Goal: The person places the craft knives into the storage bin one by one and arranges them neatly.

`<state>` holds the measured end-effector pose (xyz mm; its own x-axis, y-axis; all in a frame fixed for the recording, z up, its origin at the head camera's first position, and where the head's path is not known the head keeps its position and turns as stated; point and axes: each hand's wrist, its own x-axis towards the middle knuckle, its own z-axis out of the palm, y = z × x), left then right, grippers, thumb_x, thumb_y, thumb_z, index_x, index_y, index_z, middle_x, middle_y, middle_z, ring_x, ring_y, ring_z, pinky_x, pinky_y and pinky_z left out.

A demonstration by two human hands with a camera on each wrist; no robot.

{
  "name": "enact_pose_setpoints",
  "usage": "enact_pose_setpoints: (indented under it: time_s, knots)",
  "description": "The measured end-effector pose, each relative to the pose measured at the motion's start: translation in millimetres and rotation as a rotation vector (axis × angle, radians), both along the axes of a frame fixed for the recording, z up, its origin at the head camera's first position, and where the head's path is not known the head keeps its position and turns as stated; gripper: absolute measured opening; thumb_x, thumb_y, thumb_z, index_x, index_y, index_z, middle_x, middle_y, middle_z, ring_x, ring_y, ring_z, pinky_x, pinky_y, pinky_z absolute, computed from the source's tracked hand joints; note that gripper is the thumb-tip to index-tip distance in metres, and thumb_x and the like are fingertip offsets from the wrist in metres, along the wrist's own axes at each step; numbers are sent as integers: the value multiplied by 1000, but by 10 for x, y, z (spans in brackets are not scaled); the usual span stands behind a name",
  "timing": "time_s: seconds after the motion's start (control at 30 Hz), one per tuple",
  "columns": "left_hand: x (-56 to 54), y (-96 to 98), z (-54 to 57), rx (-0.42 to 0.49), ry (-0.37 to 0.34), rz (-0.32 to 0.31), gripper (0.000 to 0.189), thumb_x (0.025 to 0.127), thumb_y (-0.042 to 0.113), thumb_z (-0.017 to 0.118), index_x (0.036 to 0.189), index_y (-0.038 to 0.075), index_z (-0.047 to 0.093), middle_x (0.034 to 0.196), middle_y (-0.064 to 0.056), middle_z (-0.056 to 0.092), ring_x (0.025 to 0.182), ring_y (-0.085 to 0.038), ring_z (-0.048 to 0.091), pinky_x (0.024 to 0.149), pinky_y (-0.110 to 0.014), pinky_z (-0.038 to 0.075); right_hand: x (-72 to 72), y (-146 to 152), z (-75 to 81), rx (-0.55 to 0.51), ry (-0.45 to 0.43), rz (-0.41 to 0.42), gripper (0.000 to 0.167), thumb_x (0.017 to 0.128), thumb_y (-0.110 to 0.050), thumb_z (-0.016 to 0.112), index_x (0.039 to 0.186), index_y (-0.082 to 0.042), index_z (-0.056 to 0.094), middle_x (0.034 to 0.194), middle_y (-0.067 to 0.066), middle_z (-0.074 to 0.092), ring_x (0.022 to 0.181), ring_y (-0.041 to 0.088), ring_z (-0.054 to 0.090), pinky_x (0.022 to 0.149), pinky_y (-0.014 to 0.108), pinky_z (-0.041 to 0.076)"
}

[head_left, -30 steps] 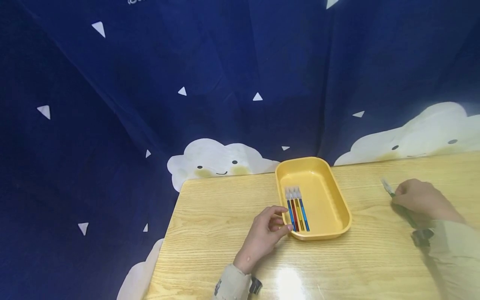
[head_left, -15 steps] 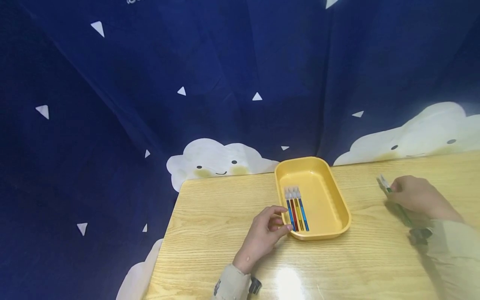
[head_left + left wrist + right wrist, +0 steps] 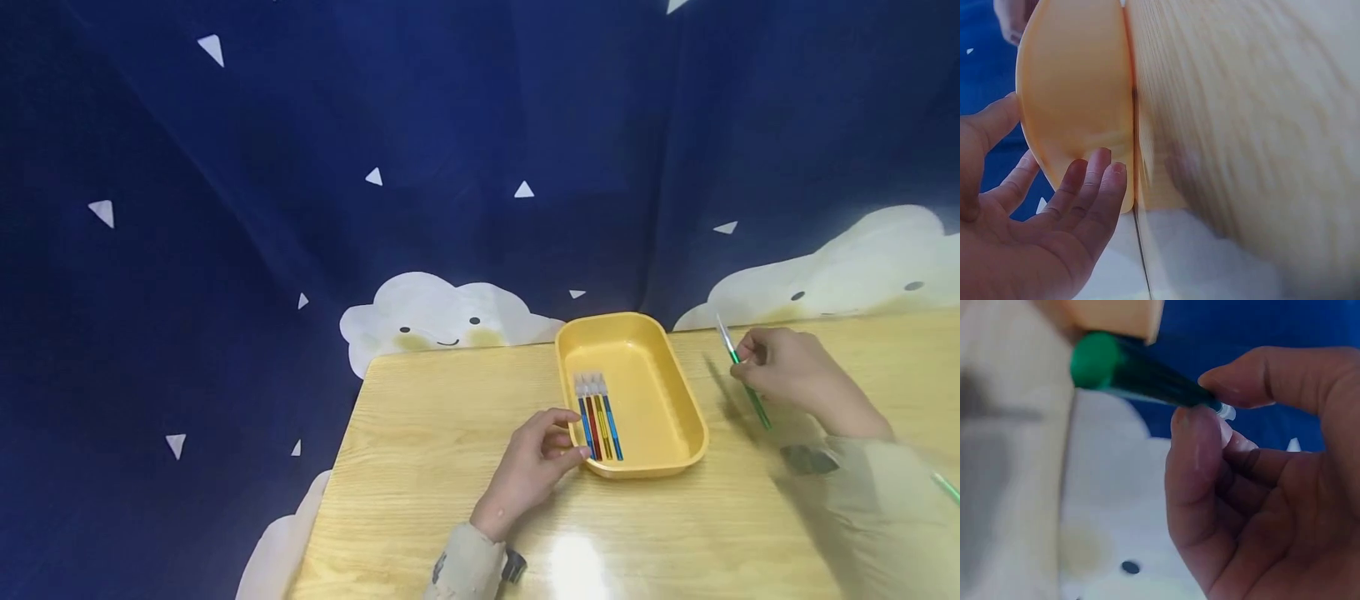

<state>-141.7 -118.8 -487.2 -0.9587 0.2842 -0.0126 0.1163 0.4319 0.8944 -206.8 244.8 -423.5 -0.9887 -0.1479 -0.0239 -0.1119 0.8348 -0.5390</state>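
Note:
My right hand (image 3: 795, 375) pinches a green craft knife (image 3: 752, 402) between thumb and fingertips, above the table right of the yellow tray (image 3: 660, 400). Its pale pointed end is up and to the left. In the right wrist view the round end of the green handle (image 3: 1094, 361) faces the camera. My left hand (image 3: 525, 471) holds the tray's left rim by thumb and forefinger; in the left wrist view its other fingers (image 3: 1094, 206) lie along the outer wall. Several blue, red and yellow craft knives (image 3: 603, 429) with whitish tips lie side by side inside the tray.
Another green rod (image 3: 947, 487) lies at the far right edge, mostly hidden by the right sleeve (image 3: 892, 508). The wooden table (image 3: 442, 442) meets a dark blue curtain (image 3: 450, 108) with white clouds behind the tray.
My right hand has lifted the green craft knife off the table and carried it left toward the tray. A green rod now shows at the right edge. My left hand stays put.

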Motion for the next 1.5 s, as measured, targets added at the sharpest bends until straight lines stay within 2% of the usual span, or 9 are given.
enact_pose_setpoints:
  time_s: [0.17,0.43,0.6,0.77,1.03,1.2,1.5]
  knots:
    - [-18,32,12,-2,-12,-5,42,93,28,79,133,21,66,133,-3,66,110,-17,67,92,-25,57,9,-202,139,-102,4,-5,15,92,-13,64,99,0,62,82,3,65,64,12,66,56,26,56]
    - [-20,6,-5,11,-11,3,42,93,26,79,133,19,66,132,-5,66,108,-18,68,90,-21,56,-142,-838,184,-208,-45,50,11,91,-12,64,90,-2,64,69,3,69,61,17,70,57,27,57]
    - [-11,24,-20,23,-25,4,43,93,25,80,133,19,66,131,-4,67,106,-10,66,90,-19,56,-262,-1093,91,-212,-71,57,12,89,-13,65,82,-4,65,63,5,70,60,18,68,61,29,53]
    - [0,36,-13,7,-37,13,42,93,27,80,132,21,66,128,-1,67,103,-4,64,90,-18,55,-364,-1209,-36,-197,-65,61,16,86,-13,65,71,-6,66,56,1,66,54,16,63,59,29,49]
    - [-8,41,2,-18,-17,3,41,94,28,79,133,23,66,133,-1,66,109,-12,68,92,-24,57,-423,-1256,-306,-170,-74,61,23,86,-14,64,64,-10,63,52,0,64,52,14,61,56,27,46]
    - [-7,40,16,-28,-24,13,41,94,29,79,132,24,66,132,1,67,109,-10,68,94,-28,58,-419,-1289,-348,-151,-68,63,22,84,-13,64,62,-10,63,50,-2,61,50,14,58,56,27,46]
    - [-9,20,21,-43,-30,32,41,93,31,80,131,26,66,129,4,68,109,-9,67,93,-29,57,-449,-1319,-403,-125,-141,98,23,81,-11,63,58,-10,60,46,-3,57,46,13,56,51,25,42]
